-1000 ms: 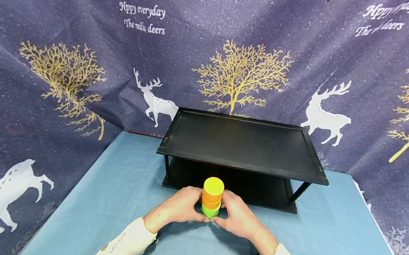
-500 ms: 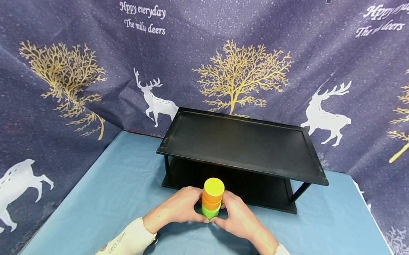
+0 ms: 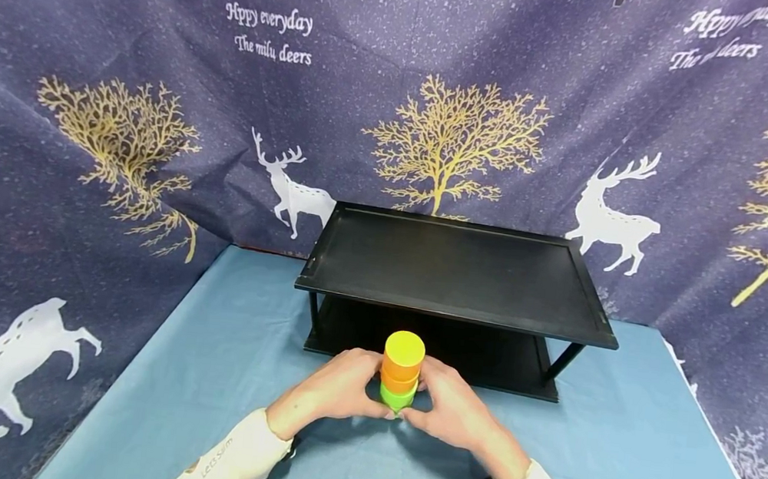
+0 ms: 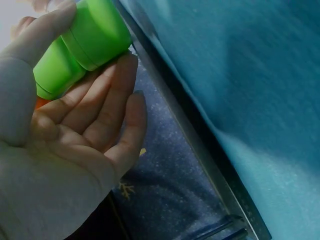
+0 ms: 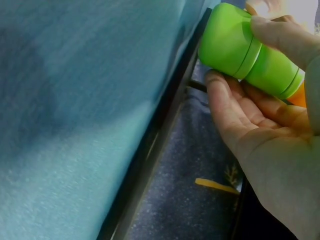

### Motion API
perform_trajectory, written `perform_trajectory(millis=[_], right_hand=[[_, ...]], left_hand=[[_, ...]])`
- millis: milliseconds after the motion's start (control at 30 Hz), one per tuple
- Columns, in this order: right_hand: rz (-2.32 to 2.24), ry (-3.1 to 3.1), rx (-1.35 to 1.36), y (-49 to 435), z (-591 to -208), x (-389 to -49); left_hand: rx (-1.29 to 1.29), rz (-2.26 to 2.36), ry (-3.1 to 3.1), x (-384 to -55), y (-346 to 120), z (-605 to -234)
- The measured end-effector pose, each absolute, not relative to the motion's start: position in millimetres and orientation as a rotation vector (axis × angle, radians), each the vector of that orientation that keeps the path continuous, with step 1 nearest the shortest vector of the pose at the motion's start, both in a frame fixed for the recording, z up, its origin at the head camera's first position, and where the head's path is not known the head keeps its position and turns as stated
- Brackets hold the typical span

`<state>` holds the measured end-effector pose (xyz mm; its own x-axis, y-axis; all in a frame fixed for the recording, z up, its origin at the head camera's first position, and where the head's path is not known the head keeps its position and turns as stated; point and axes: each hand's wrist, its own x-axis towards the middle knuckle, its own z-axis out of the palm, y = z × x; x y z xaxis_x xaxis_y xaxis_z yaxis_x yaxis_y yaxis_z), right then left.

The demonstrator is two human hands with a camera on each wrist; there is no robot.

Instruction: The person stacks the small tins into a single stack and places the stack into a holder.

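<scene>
A stack of coloured cylinders (image 3: 401, 371) stands upright between both hands in the head view. Its top is yellow, its middle orange and its lower part green. My left hand (image 3: 340, 388) holds it from the left, thumb in front and fingers reaching behind. From the right, my right hand (image 3: 450, 402) grips it the same way, and the thumb tips nearly meet at its base. The left wrist view shows two green sections (image 4: 100, 32) between thumb and fingers. In the right wrist view the green sections (image 5: 227, 40) lead to an orange one (image 5: 298, 95).
Just behind the stack stands a black two-tier rack (image 3: 450, 269), its lower shelf (image 3: 483, 365) partly shaded. A blue cloth (image 3: 231, 317) covers the table. A dark curtain (image 3: 374, 53) printed with deer and trees hangs behind and at the sides.
The stack and my right hand have shifted very slightly to the right. Both hands keep the same hold, and the rack has not moved.
</scene>
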<state>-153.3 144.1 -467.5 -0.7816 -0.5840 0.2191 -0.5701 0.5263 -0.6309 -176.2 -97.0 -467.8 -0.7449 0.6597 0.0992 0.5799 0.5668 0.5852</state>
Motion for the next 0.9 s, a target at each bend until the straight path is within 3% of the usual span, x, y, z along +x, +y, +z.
perform_trajectory(millis=[900], right_hand=[[-1.147, 2.688, -1.053, 153.2, -446.6, -143.9]], left_hand=[[1.095, 0.93, 2.625, -170.5, -92.6, -445.5]])
